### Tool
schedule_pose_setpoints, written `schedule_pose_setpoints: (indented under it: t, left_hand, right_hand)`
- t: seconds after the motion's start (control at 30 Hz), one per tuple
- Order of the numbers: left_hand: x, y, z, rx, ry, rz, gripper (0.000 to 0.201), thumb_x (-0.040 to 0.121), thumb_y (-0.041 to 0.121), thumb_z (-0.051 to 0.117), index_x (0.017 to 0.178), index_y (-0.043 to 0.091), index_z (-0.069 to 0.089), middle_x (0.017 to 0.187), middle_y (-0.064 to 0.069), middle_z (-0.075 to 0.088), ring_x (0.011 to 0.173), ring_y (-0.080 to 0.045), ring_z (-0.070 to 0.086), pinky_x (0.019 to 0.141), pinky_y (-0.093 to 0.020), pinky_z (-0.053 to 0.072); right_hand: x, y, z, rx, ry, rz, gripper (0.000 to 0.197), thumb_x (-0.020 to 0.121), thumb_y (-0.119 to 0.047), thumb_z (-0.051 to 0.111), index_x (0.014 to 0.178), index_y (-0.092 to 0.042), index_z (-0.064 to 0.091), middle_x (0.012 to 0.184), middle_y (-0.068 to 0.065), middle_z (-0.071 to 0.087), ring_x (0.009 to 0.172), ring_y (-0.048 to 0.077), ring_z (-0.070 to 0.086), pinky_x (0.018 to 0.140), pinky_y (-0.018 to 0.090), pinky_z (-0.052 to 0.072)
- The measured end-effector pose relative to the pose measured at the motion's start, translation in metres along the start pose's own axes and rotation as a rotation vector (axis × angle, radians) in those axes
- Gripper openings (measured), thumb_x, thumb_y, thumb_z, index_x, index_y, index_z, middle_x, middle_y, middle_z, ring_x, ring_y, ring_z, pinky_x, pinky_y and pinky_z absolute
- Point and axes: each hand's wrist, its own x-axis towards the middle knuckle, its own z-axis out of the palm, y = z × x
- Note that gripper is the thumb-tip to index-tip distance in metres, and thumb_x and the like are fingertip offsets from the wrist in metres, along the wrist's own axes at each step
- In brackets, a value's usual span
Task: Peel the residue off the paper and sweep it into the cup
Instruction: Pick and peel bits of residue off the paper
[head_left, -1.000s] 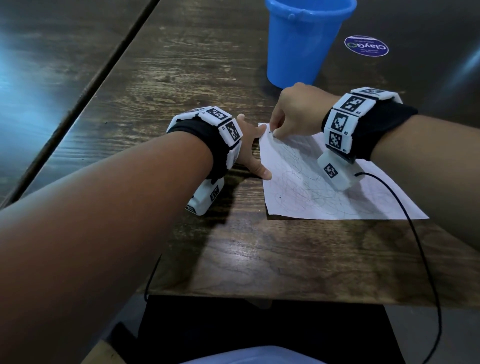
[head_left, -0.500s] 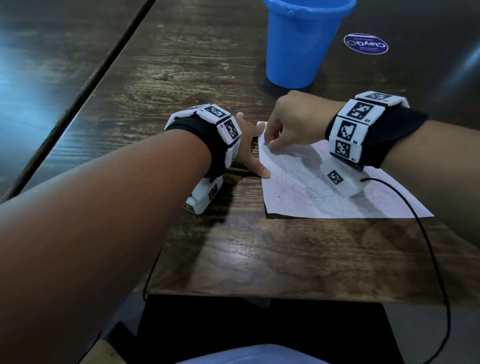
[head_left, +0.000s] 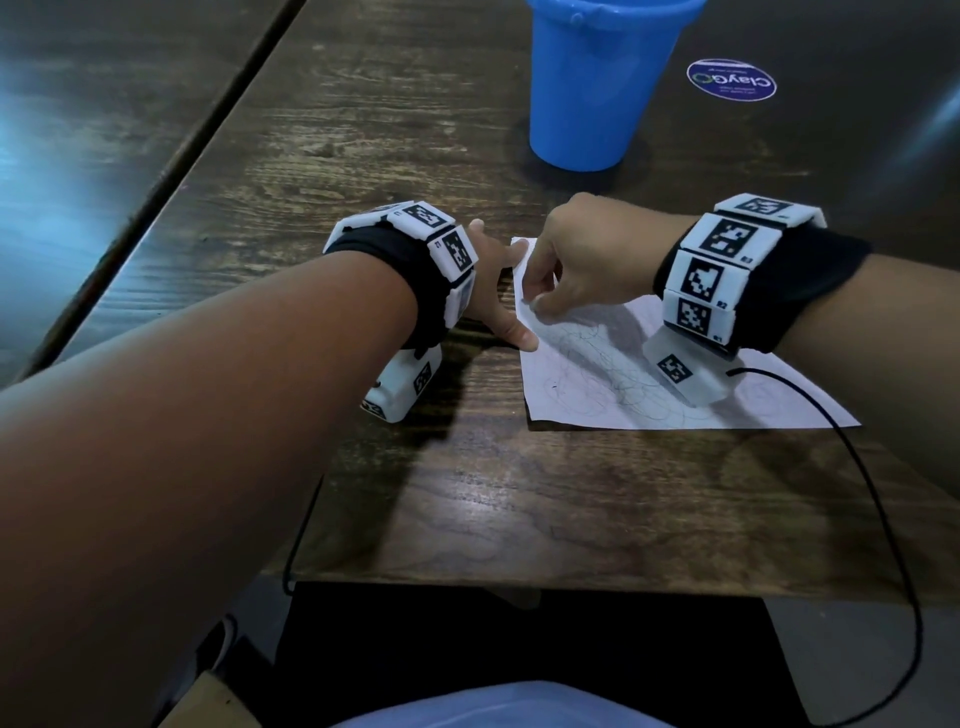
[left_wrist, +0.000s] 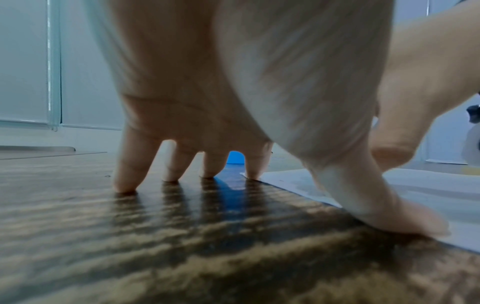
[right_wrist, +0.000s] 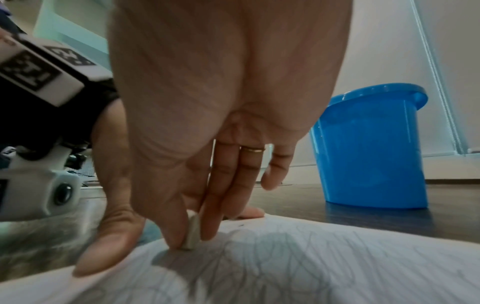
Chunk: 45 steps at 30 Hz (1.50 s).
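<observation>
A white paper (head_left: 623, 384) covered in pencil scribbles lies flat on the dark wooden table. My right hand (head_left: 535, 304) is over the paper's left part, near the far corner. Its thumb and fingers pinch a small white eraser (right_wrist: 192, 232), whose tip touches the paper (right_wrist: 311, 257). My left hand (head_left: 498, 291) is spread beside the paper's left edge. Its thumb (left_wrist: 405, 218) presses on that edge, the index fingertip (left_wrist: 253, 170) touches the far corner, and the other fingers rest on the wood. The blue cup (head_left: 592, 88) stands upright beyond both hands. Loose residue is too small to tell.
A round purple sticker (head_left: 731, 79) lies on the table right of the cup (right_wrist: 369, 148). A seam between tabletops (head_left: 208, 119) runs along the left. The table's front edge (head_left: 519, 582) is near my body. A black cable (head_left: 883, 519) trails from the right wrist over that edge.
My right hand has slid the eraser a little toward me along the paper's left part. The left hand stays pressed where it was.
</observation>
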Motion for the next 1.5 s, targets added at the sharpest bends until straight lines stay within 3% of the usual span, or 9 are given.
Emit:
schedule_pose_setpoints:
  t: [0.1,0.3,0.43,0.57,0.8,0.93,1.03,1.17,1.5]
  left_hand:
    - [0.003,-0.001,0.001,0.002,-0.009,-0.017,0.122,0.066,0.085,0.06,0.161,0.035,0.002,0.167,-0.019,0.002,0.148,-0.039,0.028,0.117,-0.054,0.031]
    - [0.001,-0.002,-0.001,-0.028,-0.016,-0.003,0.118,0.067,0.084,0.061,0.159,0.042,-0.002,0.167,-0.019,-0.002,0.146,-0.042,0.03,0.116,-0.055,0.032]
    - [0.002,-0.002,0.001,-0.005,-0.005,0.008,0.114,0.072,0.081,0.061,0.16,0.034,0.007,0.167,-0.019,0.001,0.148,-0.039,0.027,0.115,-0.052,0.03]
    - [0.004,-0.001,0.002,0.003,0.015,0.006,0.116,0.073,0.08,0.062,0.161,0.029,0.007,0.166,-0.023,0.007,0.144,-0.038,0.035,0.112,-0.047,0.035]
    - [0.006,-0.003,0.001,-0.051,-0.017,-0.021,0.119,0.064,0.085,0.062,0.159,0.042,0.003,0.167,-0.019,-0.005,0.147,-0.043,0.029,0.116,-0.056,0.031]
    - [0.006,-0.005,0.004,-0.083,0.002,-0.042,0.119,0.067,0.085,0.062,0.16,0.042,0.001,0.167,-0.016,-0.006,0.149,-0.043,0.025,0.117,-0.053,0.027]
    - [0.005,-0.008,0.004,-0.18,0.063,-0.047,0.095,0.087,0.07,0.059,0.16,0.039,0.007,0.168,-0.012,0.002,0.151,-0.033,0.023,0.118,-0.042,0.024]
    - [0.003,-0.016,0.002,-0.333,0.152,-0.055,0.063,0.099,0.052,0.054,0.156,0.036,0.032,0.165,0.001,0.026,0.148,-0.021,0.031,0.114,-0.031,0.025]
    - [0.002,-0.012,0.002,-0.245,0.154,-0.056,0.092,0.079,0.075,0.064,0.156,0.036,0.032,0.16,0.002,0.037,0.141,-0.024,0.042,0.105,-0.033,0.035]
  right_hand:
    - [-0.003,-0.002,-0.002,-0.007,-0.033,-0.037,0.01,0.084,-0.031,0.076,0.094,-0.031,0.079,0.069,-0.026,0.058,0.069,-0.004,0.055,0.058,0.016,0.037]
    - [0.001,-0.005,-0.004,-0.058,0.077,0.061,0.011,0.082,-0.035,0.075,0.091,-0.031,0.078,0.084,-0.013,0.069,0.078,0.013,0.063,0.071,0.038,0.056]
    - [-0.003,-0.009,-0.002,-0.094,0.019,-0.026,0.014,0.083,-0.035,0.075,0.096,-0.029,0.079,0.072,-0.02,0.059,0.074,0.008,0.059,0.061,0.024,0.044]
    - [-0.012,-0.012,-0.002,-0.071,-0.07,-0.08,0.015,0.083,-0.037,0.076,0.097,-0.031,0.079,0.072,-0.025,0.057,0.07,0.0,0.055,0.063,0.024,0.043]
    - [-0.007,-0.008,0.003,-0.122,0.09,-0.017,0.016,0.083,-0.039,0.073,0.096,-0.03,0.076,0.078,-0.017,0.063,0.074,0.01,0.055,0.076,0.028,0.038]
    - [-0.005,-0.002,0.006,-0.017,0.124,0.043,0.017,0.083,-0.038,0.075,0.096,-0.027,0.075,0.083,-0.014,0.068,0.078,0.009,0.058,0.072,0.026,0.037]
    - [-0.006,-0.001,0.008,0.068,0.12,0.079,0.006,0.082,-0.033,0.075,0.084,-0.028,0.077,0.077,-0.015,0.068,0.079,0.008,0.062,0.069,0.029,0.049]
    - [-0.006,0.0,0.009,0.086,0.125,0.081,0.008,0.084,-0.034,0.074,0.089,-0.03,0.079,0.078,-0.015,0.069,0.077,0.007,0.061,0.066,0.027,0.047]
    - [-0.011,-0.002,0.01,0.129,0.126,0.085,0.014,0.086,-0.03,0.073,0.097,-0.026,0.081,0.079,-0.013,0.072,0.078,0.006,0.064,0.073,0.031,0.055]
